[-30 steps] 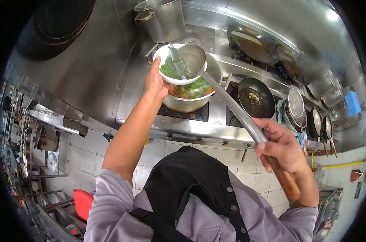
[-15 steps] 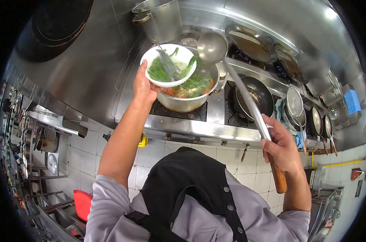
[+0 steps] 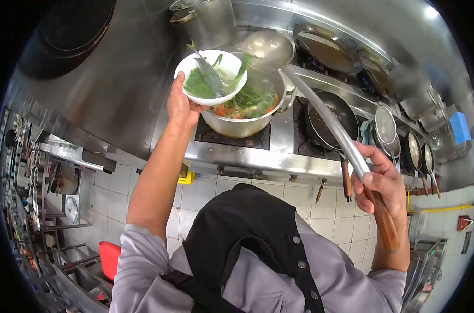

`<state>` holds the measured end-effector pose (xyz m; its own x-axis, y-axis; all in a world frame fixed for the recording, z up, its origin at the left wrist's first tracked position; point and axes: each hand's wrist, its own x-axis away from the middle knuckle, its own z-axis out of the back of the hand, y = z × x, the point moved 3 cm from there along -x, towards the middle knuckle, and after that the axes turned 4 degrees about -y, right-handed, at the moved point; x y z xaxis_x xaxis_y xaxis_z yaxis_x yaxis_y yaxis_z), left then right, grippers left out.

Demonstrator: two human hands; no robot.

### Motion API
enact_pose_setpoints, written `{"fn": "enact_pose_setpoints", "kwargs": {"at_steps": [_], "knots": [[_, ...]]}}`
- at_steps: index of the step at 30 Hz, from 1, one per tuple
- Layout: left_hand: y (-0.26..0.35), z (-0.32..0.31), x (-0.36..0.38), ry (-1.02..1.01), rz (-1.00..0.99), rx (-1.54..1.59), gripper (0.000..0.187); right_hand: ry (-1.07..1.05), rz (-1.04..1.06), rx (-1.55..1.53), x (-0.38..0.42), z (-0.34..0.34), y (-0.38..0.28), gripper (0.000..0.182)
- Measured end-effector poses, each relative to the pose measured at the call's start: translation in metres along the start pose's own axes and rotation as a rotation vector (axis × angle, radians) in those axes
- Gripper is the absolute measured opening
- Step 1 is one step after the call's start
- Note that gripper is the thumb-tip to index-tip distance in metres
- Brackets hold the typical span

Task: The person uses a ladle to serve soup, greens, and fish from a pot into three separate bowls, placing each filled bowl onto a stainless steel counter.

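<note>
My left hand (image 3: 182, 101) grips the rim and underside of a white bowl (image 3: 214, 99), slightly tilted above a pot. Inside the bowl lie green leaves (image 3: 196, 85) and what looks like a fish (image 3: 210, 74), its tail sticking up past the far rim. My right hand (image 3: 378, 180) is closed round the wooden handle of a long metal ladle (image 3: 326, 115). The ladle's head (image 3: 270, 50) is raised beside the bowl, with a bit of green by its edge. Below, the metal pot (image 3: 237, 128) holds leafy greens and orange-red pieces on the stove.
A black frying pan (image 3: 331, 120) rests on the burner to the right, its wooden handle (image 3: 346, 182) jutting forward. A tall steel pot (image 3: 208, 26) stands behind the bowl. More pans (image 3: 327, 50) and a strainer (image 3: 386, 125) lie further right. A yellow object (image 3: 186, 177) shows below the counter edge.
The bowl has shifted a little to the left and up. My right hand has moved right and down along with the ladle handle, and the ladle's head has turned and risen slightly.
</note>
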<state>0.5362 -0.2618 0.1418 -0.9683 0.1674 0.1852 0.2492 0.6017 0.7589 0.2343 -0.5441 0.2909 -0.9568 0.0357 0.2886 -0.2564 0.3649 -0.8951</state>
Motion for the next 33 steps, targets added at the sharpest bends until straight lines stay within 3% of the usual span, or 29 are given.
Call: {"fn": "enact_pose_setpoints", "kwargs": {"at_steps": [2, 4, 6, 7, 12, 20, 26, 28, 30, 33], "knots": [[-0.001, -0.001, -0.001, 0.003, 0.011, -0.007, 0.054, -0.006, 0.075, 0.235, 0.004, -0.009, -0.003, 0.060], [-0.004, -0.004, 0.001, 0.013, 0.040, -0.006, 0.055, -0.028, 0.050, 0.274, 0.006, -0.020, 0.000, 0.064], [-0.006, -0.006, 0.000, 0.016, 0.045, 0.002, 0.055, 0.044, 0.036, 0.671, 0.010, -0.023, 0.006, 0.062], [-0.007, -0.006, 0.001, 0.022, 0.048, 0.007, 0.055, -0.051, 0.168, 0.754, 0.009, -0.019, 0.013, 0.062], [0.003, -0.010, 0.006, 0.015, 0.048, 0.017, 0.055, 0.117, 0.312, 0.642, -0.011, -0.013, 0.015, 0.063], [0.038, -0.001, 0.017, -0.008, -0.059, 0.064, 0.054, -0.022, -0.099, 0.487, -0.033, 0.009, 0.035, 0.057], [0.048, 0.010, 0.029, 0.054, -0.108, 0.068, 0.052, -0.158, -0.195, 0.928, -0.052, -0.008, 0.037, 0.057], [0.049, 0.014, 0.032, 0.070, -0.122, 0.060, 0.055, -0.151, -0.267, 0.761, -0.062, -0.006, 0.042, 0.055], [0.049, 0.021, 0.033, 0.074, -0.125, 0.053, 0.053, -0.203, -0.337, 0.392, -0.069, 0.001, 0.047, 0.052], [0.048, 0.030, 0.036, 0.094, -0.131, 0.053, 0.050, -0.145, -0.356, 0.181, -0.068, 0.011, 0.040, 0.050]]}}
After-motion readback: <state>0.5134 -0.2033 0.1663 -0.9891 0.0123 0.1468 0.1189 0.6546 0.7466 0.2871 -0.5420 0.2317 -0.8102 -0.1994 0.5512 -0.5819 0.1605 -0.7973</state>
